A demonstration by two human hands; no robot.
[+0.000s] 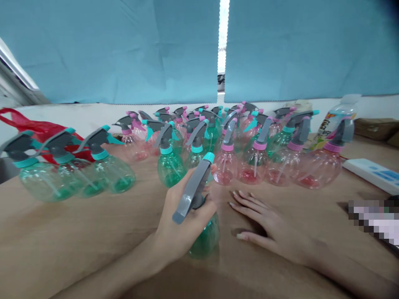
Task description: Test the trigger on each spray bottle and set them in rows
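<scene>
My left hand (183,216) is wrapped round the neck of a green spray bottle (205,236) that stands on the wooden table (77,241). Its grey trigger head with a teal nozzle (195,187) sticks out above my fingers. My right hand (264,220) lies flat on the table just right of the bottle, fingers stretched out and holding nothing. Behind both hands stand several green spray bottles (170,166) and pink spray bottles (255,164) in a crowd.
Three green bottles (75,170) stand at the left beside a red bag (34,126). A white remote-like device (372,174) lies at the right, a labelled plastic bottle (335,120) behind it. Blue curtains (124,50) hang at the back.
</scene>
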